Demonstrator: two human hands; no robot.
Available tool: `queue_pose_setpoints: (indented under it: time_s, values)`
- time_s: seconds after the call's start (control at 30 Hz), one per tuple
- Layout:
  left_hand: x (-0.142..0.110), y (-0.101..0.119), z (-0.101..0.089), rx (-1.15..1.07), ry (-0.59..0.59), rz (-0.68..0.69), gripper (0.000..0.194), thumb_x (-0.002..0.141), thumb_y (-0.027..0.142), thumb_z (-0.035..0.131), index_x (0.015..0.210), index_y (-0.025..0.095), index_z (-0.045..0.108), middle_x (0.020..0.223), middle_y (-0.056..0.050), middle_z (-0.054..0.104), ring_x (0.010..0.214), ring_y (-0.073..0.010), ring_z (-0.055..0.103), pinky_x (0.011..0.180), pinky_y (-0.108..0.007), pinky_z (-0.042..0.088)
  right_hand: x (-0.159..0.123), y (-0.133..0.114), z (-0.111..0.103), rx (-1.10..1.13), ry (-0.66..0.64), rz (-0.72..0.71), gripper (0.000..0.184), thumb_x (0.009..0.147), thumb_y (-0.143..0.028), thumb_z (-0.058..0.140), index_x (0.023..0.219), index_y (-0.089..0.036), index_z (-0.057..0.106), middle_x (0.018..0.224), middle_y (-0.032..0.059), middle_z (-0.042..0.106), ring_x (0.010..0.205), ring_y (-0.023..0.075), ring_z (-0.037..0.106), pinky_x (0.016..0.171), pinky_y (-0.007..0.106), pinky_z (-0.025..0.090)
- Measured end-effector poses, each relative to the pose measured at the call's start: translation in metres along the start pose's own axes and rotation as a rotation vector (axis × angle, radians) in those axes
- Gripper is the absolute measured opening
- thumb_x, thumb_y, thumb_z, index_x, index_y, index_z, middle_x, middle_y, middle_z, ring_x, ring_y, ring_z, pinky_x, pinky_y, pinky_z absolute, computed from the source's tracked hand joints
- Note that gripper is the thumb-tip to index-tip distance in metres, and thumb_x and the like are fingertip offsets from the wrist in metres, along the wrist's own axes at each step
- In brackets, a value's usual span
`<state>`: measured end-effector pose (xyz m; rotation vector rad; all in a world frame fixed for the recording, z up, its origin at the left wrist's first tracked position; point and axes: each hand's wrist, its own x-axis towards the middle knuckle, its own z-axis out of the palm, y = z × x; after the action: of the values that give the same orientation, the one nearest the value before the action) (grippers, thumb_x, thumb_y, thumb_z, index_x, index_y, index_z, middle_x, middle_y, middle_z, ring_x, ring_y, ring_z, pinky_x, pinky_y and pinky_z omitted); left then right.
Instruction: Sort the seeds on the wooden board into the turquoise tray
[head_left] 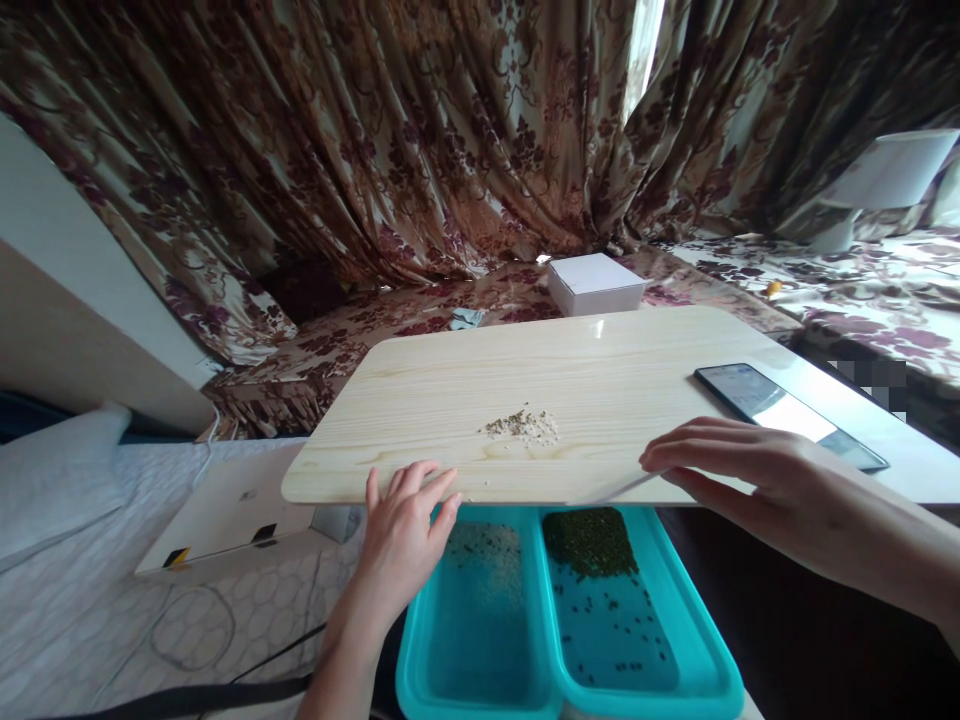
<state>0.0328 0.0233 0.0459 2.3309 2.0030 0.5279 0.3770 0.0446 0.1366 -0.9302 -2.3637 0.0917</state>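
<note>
My right hand (739, 468) pinches a thin, flat, greyish strip (624, 488), blurred, its far end low along the near edge of the pale wooden tabletop (420, 390). My left hand (409, 515) lies with fingers spread on that same edge, holding nothing. Between and beyond the hands sits a small heap of mixed pale and dark grains (523, 425). Under the edge are two teal trays. The left tray (409, 650) carries a scatter of pale grains with dark specks; the right tray (724, 660) contains a pile of dark green grains (592, 541) and several loose ones.
A phone or tablet (787, 412) lies on the tabletop beyond my right hand. Behind the table are a white box (596, 283) and a small bluish cloth (466, 318). A lamp (892, 170) stands at far right. To the left, a white board (225, 515) rests on the bedding.
</note>
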Motion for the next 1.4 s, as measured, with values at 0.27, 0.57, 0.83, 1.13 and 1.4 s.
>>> queue_pose_setpoints:
  time_s: [0.27, 0.57, 0.83, 1.13, 1.4]
  values:
    - [0.0, -0.001, -0.001, -0.013, -0.008, 0.019, 0.031, 0.102, 0.031, 0.049, 0.122, 0.026, 0.072, 0.128, -0.009, 0.07, 0.123, -0.0301, 0.063, 0.118, -0.072, 0.022, 0.026, 0.01, 0.025, -0.22, 0.121, 0.079, 0.029, 0.098, -0.023, 0.048, 0.102, -0.019, 0.077, 0.091, 0.0097, 0.081, 0.078, 0.023, 0.075, 0.069, 0.034, 0.057]
    - [-0.001, -0.002, 0.001, -0.021, -0.001, 0.013, 0.029, 0.101, 0.028, 0.052, 0.122, 0.027, 0.072, 0.129, -0.008, 0.07, 0.123, -0.0289, 0.062, 0.119, -0.07, 0.021, 0.039, 0.017, 0.041, -0.276, 0.07, 0.04, 0.027, 0.1, -0.022, 0.048, 0.102, -0.022, 0.075, 0.09, 0.0076, 0.081, 0.079, 0.0214, 0.073, 0.068, 0.031, 0.053]
    - [-0.001, 0.0, -0.002, -0.026, -0.005, 0.007, 0.031, 0.102, 0.027, 0.049, 0.123, 0.027, 0.072, 0.129, -0.009, 0.07, 0.122, -0.0284, 0.062, 0.119, -0.07, 0.021, 0.042, 0.019, 0.045, -0.217, 0.058, 0.005, 0.024, 0.099, -0.02, 0.051, 0.099, -0.021, 0.075, 0.088, 0.0076, 0.08, 0.079, 0.0211, 0.072, 0.068, 0.03, 0.053]
    - [-0.002, 0.0, -0.002, -0.026, 0.021, 0.016, 0.031, 0.102, 0.031, 0.049, 0.122, 0.029, 0.072, 0.128, -0.008, 0.071, 0.123, -0.028, 0.062, 0.121, -0.067, 0.02, 0.036, 0.012, 0.037, -0.188, 0.046, 0.022, 0.027, 0.099, -0.021, 0.05, 0.102, -0.02, 0.076, 0.092, 0.0085, 0.081, 0.083, 0.023, 0.073, 0.073, 0.034, 0.055]
    - [-0.002, 0.0, -0.002, -0.027, 0.008, 0.009, 0.031, 0.102, 0.03, 0.049, 0.122, 0.028, 0.072, 0.128, -0.008, 0.07, 0.123, -0.028, 0.062, 0.12, -0.067, 0.021, 0.033, 0.013, 0.033, -0.196, 0.018, 0.009, 0.027, 0.1, -0.024, 0.049, 0.099, -0.023, 0.077, 0.093, 0.0077, 0.081, 0.084, 0.0227, 0.073, 0.072, 0.032, 0.054]
